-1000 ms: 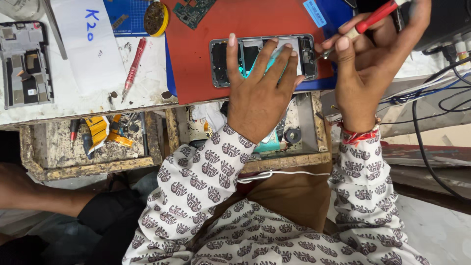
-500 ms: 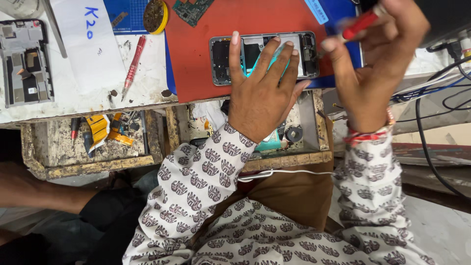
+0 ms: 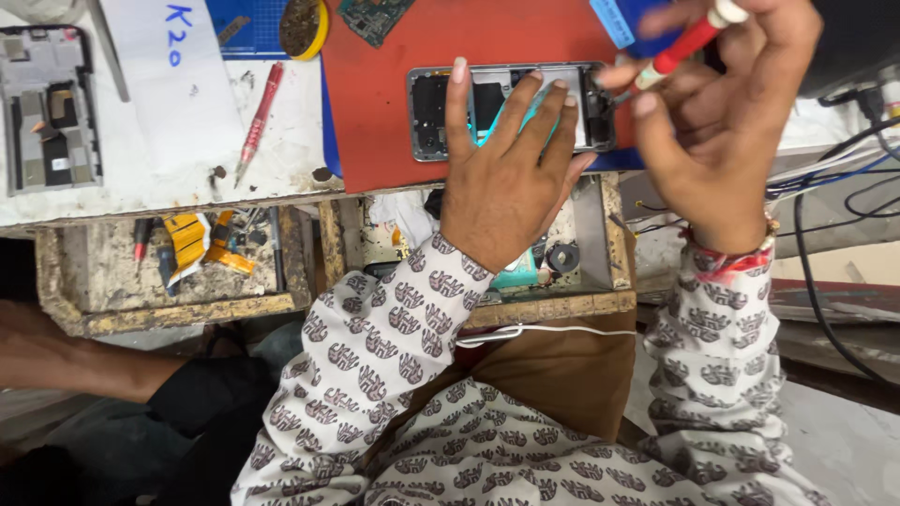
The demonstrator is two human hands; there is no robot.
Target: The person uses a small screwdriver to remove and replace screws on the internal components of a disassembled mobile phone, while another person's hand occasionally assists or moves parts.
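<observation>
The left hand (image 3: 502, 178) lies flat, with the fingers spread wide, on an opened phone (image 3: 511, 108) and presses it down; it grips nothing. The right hand (image 3: 727, 122) is at 3 o'clock from the left one, raised a little over the right end of the phone, and its fingers are closed around a red screwdriver (image 3: 689, 42) with a white cap. The tip of this tool I cannot see clearly.

The phone lies with its back cover off on a red mat (image 3: 375, 103), near the middle of the top edge of the view. The mat lies on the white desk (image 3: 187, 159). At 9 o'clock from the phone, well apart, a second red screwdriver (image 3: 258, 117) lies on the desk, and at the far left there is another phone frame (image 3: 47, 108), also opened. At 11 o'clock from the phone stands a small round yellow tin (image 3: 305, 26).

Below the desk edge an open drawer (image 3: 178, 272) holds small tools and an orange flat cable. At 8 o'clock, low in the view, another person's arm (image 3: 84, 361) is visible.
</observation>
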